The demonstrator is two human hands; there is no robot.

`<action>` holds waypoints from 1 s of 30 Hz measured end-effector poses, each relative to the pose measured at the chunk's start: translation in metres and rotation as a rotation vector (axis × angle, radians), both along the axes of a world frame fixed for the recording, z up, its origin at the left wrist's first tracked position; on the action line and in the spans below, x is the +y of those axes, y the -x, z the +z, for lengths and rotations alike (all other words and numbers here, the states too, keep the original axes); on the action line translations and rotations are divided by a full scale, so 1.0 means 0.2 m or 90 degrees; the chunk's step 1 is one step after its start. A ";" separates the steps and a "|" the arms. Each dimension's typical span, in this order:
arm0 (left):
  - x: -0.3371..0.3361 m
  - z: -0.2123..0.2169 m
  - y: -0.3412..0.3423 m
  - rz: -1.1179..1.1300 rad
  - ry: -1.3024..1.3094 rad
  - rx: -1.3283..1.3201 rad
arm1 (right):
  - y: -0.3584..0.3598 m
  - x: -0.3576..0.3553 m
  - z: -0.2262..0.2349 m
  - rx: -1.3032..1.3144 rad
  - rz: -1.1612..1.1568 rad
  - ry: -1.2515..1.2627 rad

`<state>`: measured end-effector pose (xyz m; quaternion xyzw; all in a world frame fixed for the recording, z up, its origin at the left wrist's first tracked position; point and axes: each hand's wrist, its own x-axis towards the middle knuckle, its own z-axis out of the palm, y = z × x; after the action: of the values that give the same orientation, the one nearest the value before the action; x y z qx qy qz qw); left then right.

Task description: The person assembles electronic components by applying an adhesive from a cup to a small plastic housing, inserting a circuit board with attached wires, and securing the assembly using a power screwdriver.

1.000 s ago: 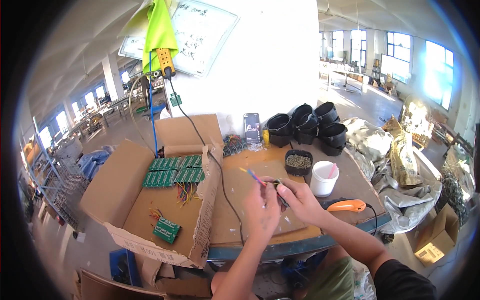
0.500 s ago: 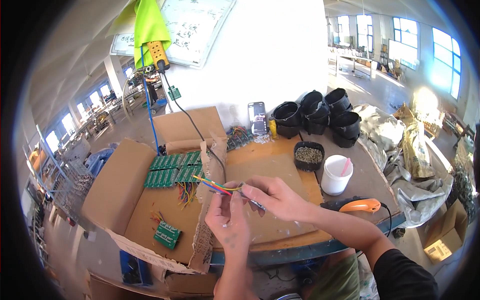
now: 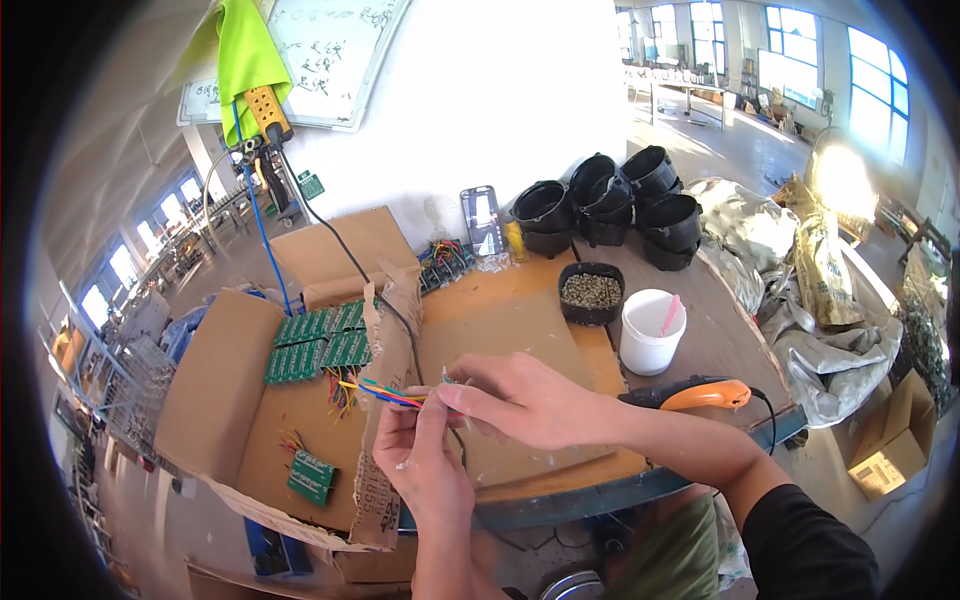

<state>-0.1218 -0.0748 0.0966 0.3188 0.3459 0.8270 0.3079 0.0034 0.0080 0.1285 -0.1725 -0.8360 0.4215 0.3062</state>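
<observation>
A bundle of coloured wires (image 3: 385, 393), with red, blue, yellow and green strands, sticks out leftward from between my hands. My left hand (image 3: 428, 455) is closed on it, thumb pressed against the fingers. Just to the right, my right hand (image 3: 530, 403) pinches with thumb and forefinger close to the left fingertips; its fingers hide whatever they grip. Both hands are above the near edge of the bench, beside an open cardboard box (image 3: 225, 400). Inside it, green circuit boards (image 3: 320, 342) lie in rows with wires attached, and a separate green board (image 3: 311, 477) lies nearer me.
Black pots (image 3: 605, 195) stand stacked at the back, near a phone (image 3: 483, 222) leaning on the wall. A black tub of small metal parts (image 3: 590, 292), a white bucket (image 3: 653, 332) and an orange-handled tool (image 3: 705, 394) sit on the right. A dark cable (image 3: 350, 255) hangs across the box.
The view has shifted, so the bench things appear further left. My right fingers have closed in toward the left fingertips and now cover more of what is between them.
</observation>
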 end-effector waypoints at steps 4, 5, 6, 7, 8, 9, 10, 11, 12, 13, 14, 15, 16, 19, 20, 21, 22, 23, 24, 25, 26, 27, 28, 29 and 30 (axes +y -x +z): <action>0.01 0.01 -0.01 -0.017 -0.006 -0.027 | 0.00 -0.01 0.03 -0.029 0.002 0.033; 0.01 0.00 -0.01 -0.023 -0.011 -0.023 | 0.00 -0.01 0.03 -0.025 0.009 0.056; 0.00 0.00 -0.01 -0.022 -0.005 -0.014 | 0.00 -0.02 0.03 -0.021 0.016 0.080; 0.01 0.00 -0.01 -0.023 0.002 -0.006 | -0.01 -0.02 0.03 -0.017 0.022 0.103; 0.01 0.00 -0.02 -0.023 0.008 0.003 | 0.00 -0.02 0.03 0.008 0.034 0.122; 0.01 0.00 -0.01 -0.017 0.003 0.020 | 0.01 -0.02 0.01 0.032 0.046 0.142; 0.02 -0.01 -0.01 -0.013 -0.002 0.038 | 0.01 -0.01 0.00 0.058 0.057 0.161; 0.02 -0.01 -0.01 -0.009 -0.007 0.056 | 0.02 -0.01 -0.01 0.089 0.047 0.173; 0.02 -0.01 -0.01 -0.008 0.009 0.092 | 0.03 -0.01 -0.03 0.121 0.037 0.186; 0.01 -0.02 -0.01 -0.004 0.026 0.127 | 0.04 0.00 -0.04 0.152 0.029 0.199; 0.01 -0.02 0.00 0.000 0.044 0.162 | 0.05 0.00 -0.06 0.146 0.029 0.194; 0.01 -0.02 0.01 0.010 0.071 0.189 | 0.06 0.01 -0.07 0.140 0.030 0.189; 0.01 -0.03 0.02 0.020 0.098 0.215 | 0.06 0.01 -0.08 0.133 0.029 0.184; 0.00 -0.04 0.05 0.021 0.159 0.256 | 0.08 0.02 -0.12 0.086 0.009 0.133; -0.01 -0.02 0.04 0.004 0.164 0.245 | 0.09 0.02 -0.12 0.086 0.012 0.146; -0.02 -0.01 0.04 -0.014 0.168 0.234 | 0.09 0.02 -0.13 0.086 0.014 0.158; -0.02 -0.01 0.04 -0.012 0.167 0.240 | 0.09 0.02 -0.13 0.085 0.016 0.170; -0.02 0.00 0.04 -0.011 0.165 0.247 | 0.08 0.02 -0.12 0.090 0.022 0.183; -0.03 0.00 0.04 -0.009 0.164 0.254 | 0.08 0.01 -0.11 0.094 0.028 0.197; -0.03 0.00 0.04 -0.010 0.167 0.234 | 0.08 0.00 -0.10 0.099 0.033 0.210; -0.03 0.01 0.04 -0.012 0.170 0.214 | 0.08 0.00 -0.09 0.092 0.039 0.205; -0.03 0.01 0.04 -0.013 0.173 0.194 | 0.08 -0.01 -0.08 0.085 0.045 0.200; -0.03 0.00 0.05 -0.022 0.161 0.182 | 0.08 -0.02 -0.08 0.077 0.051 0.195; -0.03 -0.01 0.05 -0.031 0.148 0.169 | 0.08 -0.02 -0.07 0.075 0.053 0.204; -0.03 -0.01 0.05 -0.040 0.135 0.157 | 0.08 -0.02 -0.07 0.072 0.054 0.213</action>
<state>-0.1327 -0.0804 0.0941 0.3941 0.4564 0.7304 0.3208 -0.0121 0.0033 0.1143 -0.1616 -0.7423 0.5761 0.3016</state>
